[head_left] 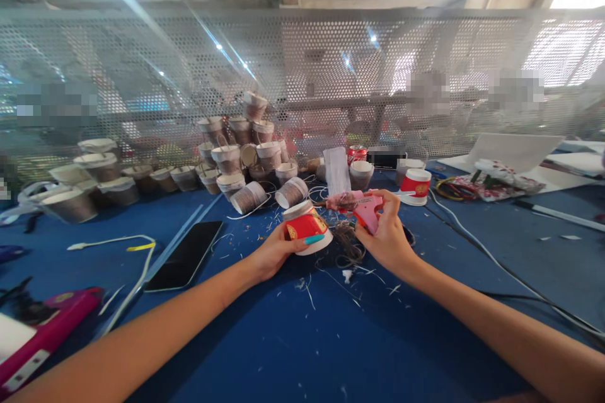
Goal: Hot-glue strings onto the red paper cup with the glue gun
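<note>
My left hand (276,252) is wrapped round a red and white paper cup (307,227), which is tilted on its side above the blue table. In my right hand (390,236) is a pink hot glue gun (362,206), its nozzle pointing left, close to the cup's upper edge. Whether the nozzle touches the cup I cannot tell. A tangle of grey-brown twine (350,245) lies on the table below the glue gun. Just beyond the held cup, a twine-wrapped cup (292,192) lies on its side.
Wrapped cups (227,157) are stacked at the back. A black phone (186,258) lies left, and a magenta object (51,334) sits near front left. Another red cup (416,186) stands at right, beside a white cable (466,242). Thread scraps litter the blue table (283,340).
</note>
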Tool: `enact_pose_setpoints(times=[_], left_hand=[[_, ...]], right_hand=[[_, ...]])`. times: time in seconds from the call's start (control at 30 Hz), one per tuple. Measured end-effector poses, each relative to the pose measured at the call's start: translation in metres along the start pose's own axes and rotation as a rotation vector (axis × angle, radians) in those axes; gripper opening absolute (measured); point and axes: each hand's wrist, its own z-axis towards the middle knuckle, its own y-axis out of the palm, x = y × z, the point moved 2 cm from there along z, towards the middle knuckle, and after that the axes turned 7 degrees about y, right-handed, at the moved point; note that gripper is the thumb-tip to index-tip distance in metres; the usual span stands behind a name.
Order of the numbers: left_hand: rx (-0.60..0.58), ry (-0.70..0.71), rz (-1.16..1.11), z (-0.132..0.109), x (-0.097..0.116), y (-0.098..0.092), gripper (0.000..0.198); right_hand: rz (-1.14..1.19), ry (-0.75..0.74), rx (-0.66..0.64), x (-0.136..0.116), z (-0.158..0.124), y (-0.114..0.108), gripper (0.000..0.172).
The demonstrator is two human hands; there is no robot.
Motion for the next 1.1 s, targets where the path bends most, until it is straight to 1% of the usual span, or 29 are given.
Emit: enact_pose_setpoints(times=[0.07, 0.17, 0.27, 0.33, 0.37, 0.43, 0.5, 0.57, 0.6, 0.63, 0.7, 0.73, 0.8, 0.87, 0.93, 1.0, 1.03, 1.1], left_hand=[[-0.011, 0.004, 0.006, 0.0, 0.0, 0.0, 0.05], [-0.029, 0.013, 0.007, -0.001, 0.002, 0.001, 0.049], [-0.065, 0.037, 0.009, -0.002, 0.004, 0.003, 0.048], [-0.098, 0.047, 0.018, -0.002, 0.004, 0.004, 0.049], [-0.114, 0.05, 0.023, -0.002, 0.004, 0.004, 0.049], [-0.136, 0.051, 0.025, -0.002, 0.004, 0.003, 0.049], [-0.125, 0.044, 0.023, -0.002, 0.003, 0.002, 0.051], [-0.09, 0.026, 0.025, -0.002, 0.001, 0.0, 0.055], [-0.071, 0.015, 0.027, -0.002, 0.0, 0.0, 0.056], [-0.054, 0.004, 0.028, -0.002, 0.0, -0.001, 0.057], [-0.036, -0.011, 0.029, -0.002, -0.001, -0.001, 0.056], [-0.035, -0.016, 0.033, -0.002, -0.001, -0.001, 0.056], [-0.045, -0.016, 0.054, -0.002, 0.0, 0.001, 0.057], [-0.072, -0.009, 0.08, -0.002, 0.001, 0.002, 0.061], [-0.093, 0.001, 0.095, -0.002, 0.001, 0.004, 0.063], [-0.097, 0.002, 0.1, -0.002, 0.002, 0.005, 0.061], [-0.096, 0.001, 0.1, -0.002, 0.002, 0.006, 0.059], [-0.097, -0.005, 0.099, -0.002, 0.003, 0.006, 0.057]], right_hand=[[-0.055, 0.066, 0.016, 0.007, 0.003, -0.002, 0.055], [-0.182, 0.215, 0.019, 0.028, 0.009, -0.007, 0.046], [-0.309, 0.295, 0.042, 0.053, 0.017, -0.015, 0.037], [-0.42, 0.344, 0.068, 0.064, 0.02, -0.021, 0.035], [-0.461, 0.338, 0.088, 0.067, 0.021, -0.023, 0.035], [-0.493, 0.274, 0.153, 0.066, 0.023, -0.028, 0.037], [-0.488, 0.196, 0.228, 0.058, 0.025, -0.033, 0.039], [-0.477, 0.151, 0.246, 0.043, 0.029, -0.037, 0.04], [-0.457, 0.128, 0.213, 0.034, 0.029, -0.037, 0.038], [-0.404, 0.075, 0.148, 0.023, 0.029, -0.036, 0.034], [-0.176, -0.026, -0.027, 0.0, 0.023, -0.031, 0.026], [-0.031, -0.053, -0.144, -0.011, 0.018, -0.028, 0.028], [0.222, -0.134, -0.273, -0.031, 0.005, -0.025, 0.032], [0.336, -0.182, -0.417, -0.044, -0.008, -0.022, 0.031], [0.342, -0.197, -0.562, -0.051, -0.015, -0.02, 0.028], [0.326, -0.189, -0.664, -0.051, -0.018, -0.018, 0.026], [0.336, -0.169, -0.692, -0.05, -0.018, -0.016, 0.026], [0.414, -0.08, -0.719, -0.046, -0.016, -0.013, 0.027]])
